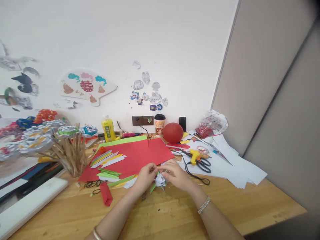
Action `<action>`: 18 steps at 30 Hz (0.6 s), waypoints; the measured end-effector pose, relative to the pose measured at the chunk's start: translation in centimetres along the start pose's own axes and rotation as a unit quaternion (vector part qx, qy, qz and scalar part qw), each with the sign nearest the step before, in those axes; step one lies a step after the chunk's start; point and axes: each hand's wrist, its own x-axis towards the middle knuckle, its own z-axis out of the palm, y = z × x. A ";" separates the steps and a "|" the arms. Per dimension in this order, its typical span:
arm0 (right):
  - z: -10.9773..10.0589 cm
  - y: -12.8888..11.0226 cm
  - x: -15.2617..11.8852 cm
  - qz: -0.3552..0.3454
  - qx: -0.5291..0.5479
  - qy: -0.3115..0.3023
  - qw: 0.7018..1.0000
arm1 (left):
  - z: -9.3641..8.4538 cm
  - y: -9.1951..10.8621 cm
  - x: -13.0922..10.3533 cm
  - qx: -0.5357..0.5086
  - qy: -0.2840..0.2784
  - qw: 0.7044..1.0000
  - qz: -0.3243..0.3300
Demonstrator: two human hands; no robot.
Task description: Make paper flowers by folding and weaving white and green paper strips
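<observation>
A small folded white paper flower (160, 180) with some green strips sits between my two hands, just above the wooden table. My left hand (147, 176) is closed, its thumb and fingertips pinching the flower's far left edge. From the other side my right hand (177, 175) curls over the flower, fingers bent onto its upper right edge. The fingertips of both hands nearly meet, and the exact folds under them are hidden. Left of my left hand lie green paper strips (108, 174) and white and yellow strips on a red paper sheet (140, 151).
A yellow glue gun (195, 156) and black-handled scissors (203, 164) lie right on white paper sheets (225, 168). Behind stand a red balloon (173, 132), a cup (159, 126) and a yellow bottle (108, 129). Wooden sticks (73, 156) and paper flowers (37, 135) crowd the left.
</observation>
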 end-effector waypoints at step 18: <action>0.7 -1.1 -0.3 -0.057 -0.077 0.023 0.995 | -0.2 0.3 -0.2 0.043 0.063 0.997 0.013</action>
